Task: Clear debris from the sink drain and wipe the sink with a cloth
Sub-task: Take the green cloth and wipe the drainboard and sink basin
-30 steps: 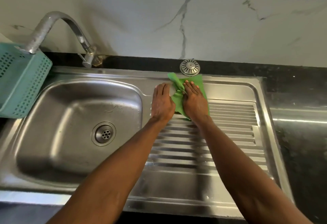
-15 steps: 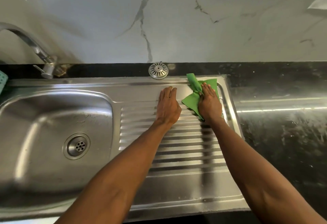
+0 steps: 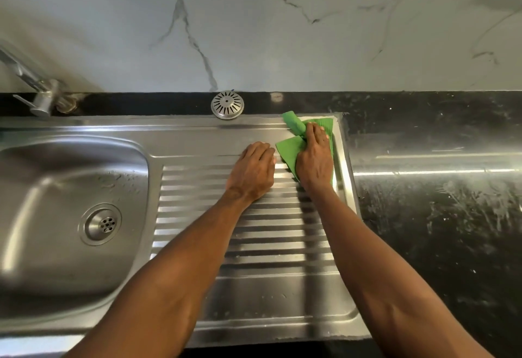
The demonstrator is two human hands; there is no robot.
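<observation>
A green cloth lies at the far right corner of the steel sink's ribbed drainboard. My right hand presses flat on the cloth, with a twisted end of it sticking out past the fingers. Just left of it, my left hand rests palm down on the bare drainboard, fingers together, holding nothing. The sink basin is at the left, and the round drain in its floor looks free of debris.
A round slotted strainer cover sits on the black ledge behind the drainboard. The tap base stands at the back left. A smeared black stone counter runs to the right. A marble wall rises behind.
My right hand has slid the cloth rightward along the back of the drainboard to its far right corner. My left hand followed. The view shifted right, and the teal basket left the frame.
</observation>
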